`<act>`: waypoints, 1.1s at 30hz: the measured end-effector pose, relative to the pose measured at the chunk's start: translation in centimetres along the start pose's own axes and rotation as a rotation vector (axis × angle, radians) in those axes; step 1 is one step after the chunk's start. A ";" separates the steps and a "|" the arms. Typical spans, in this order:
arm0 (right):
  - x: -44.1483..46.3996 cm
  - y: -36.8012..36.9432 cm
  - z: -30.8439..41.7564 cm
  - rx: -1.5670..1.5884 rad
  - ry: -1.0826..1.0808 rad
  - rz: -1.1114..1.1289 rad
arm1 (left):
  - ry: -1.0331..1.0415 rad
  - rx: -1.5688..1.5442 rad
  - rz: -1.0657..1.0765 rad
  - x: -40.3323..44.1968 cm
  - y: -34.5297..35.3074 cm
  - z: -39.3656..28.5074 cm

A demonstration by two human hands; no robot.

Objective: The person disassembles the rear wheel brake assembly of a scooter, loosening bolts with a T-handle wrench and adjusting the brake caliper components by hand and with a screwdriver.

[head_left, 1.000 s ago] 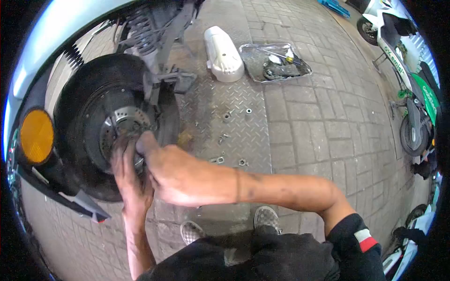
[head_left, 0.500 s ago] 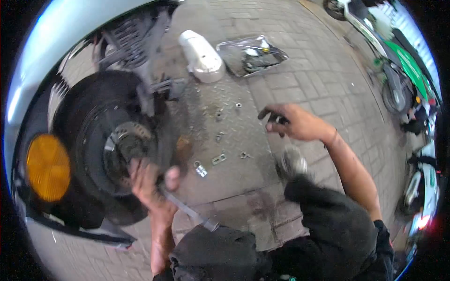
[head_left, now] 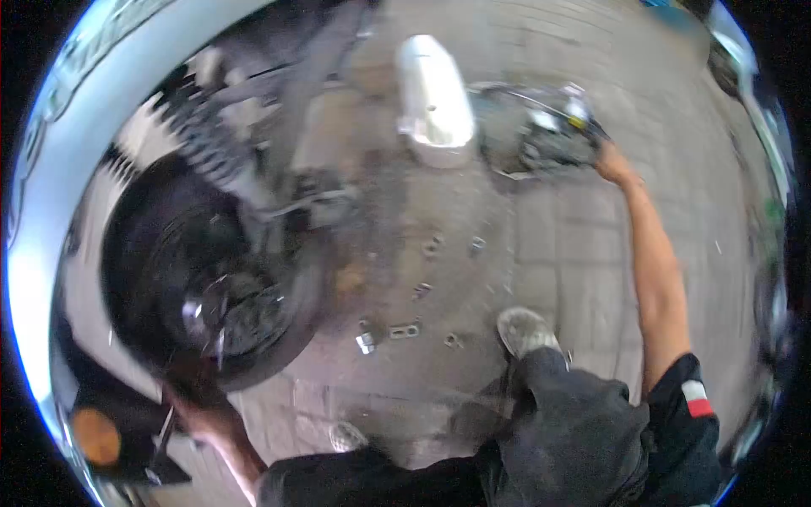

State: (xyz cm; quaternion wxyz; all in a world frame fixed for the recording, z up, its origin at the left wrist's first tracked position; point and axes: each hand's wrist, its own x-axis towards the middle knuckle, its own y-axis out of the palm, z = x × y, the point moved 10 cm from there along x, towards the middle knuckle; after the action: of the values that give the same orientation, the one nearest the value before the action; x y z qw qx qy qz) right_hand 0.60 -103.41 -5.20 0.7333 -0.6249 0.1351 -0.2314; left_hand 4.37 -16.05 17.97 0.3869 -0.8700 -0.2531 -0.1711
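The left hand (head_left: 201,407) is below the lower edge of the wheel (head_left: 215,279), dark and blurred, closed around a slim metal tool (head_left: 162,439) whose shank sticks out beneath it; how tightly the fingers curl I cannot tell. The right hand (head_left: 612,160) is stretched far out to the right edge of the metal tray (head_left: 509,175), fingers pointing in at its contents; blur hides how far open they are and whether they grip anything. The wheel has a black tyre and a dark, shadowed hub (head_left: 245,317) with a few bright glints, and stands under the pale bodywork (head_left: 34,279), beside a coil spring (head_left: 203,152). It lies just above the left hand and well apart from the right. The tray holds a dark lump (head_left: 562,148), something white (head_left: 543,121) and a small yellow piece (head_left: 577,122). A white cover (head_left: 435,93) lies just left of the tray, and small metal parts (head_left: 405,330) are scattered on the metal plate (head_left: 456,283) between the hands.
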 end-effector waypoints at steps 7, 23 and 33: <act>14.4 12.1 -11.5 -0.243 -0.185 0.097 | -0.287 -0.817 -0.077 -0.5 0.7 -2.2; 5.1 -1.9 -0.7 0.343 -0.161 -0.012 | -0.408 -0.863 -0.386 -5.8 0.2 -2.7; -16.7 -5.9 35.5 0.112 -0.908 0.925 | -0.440 -0.989 -0.464 -7.8 -0.2 -0.2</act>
State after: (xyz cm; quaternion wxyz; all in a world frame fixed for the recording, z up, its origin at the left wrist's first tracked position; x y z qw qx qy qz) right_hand 2.62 -65.29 5.51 0.7728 -0.4987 0.0546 0.3886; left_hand -2.11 -18.52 14.37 -0.1743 -0.8840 -0.4014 -0.1646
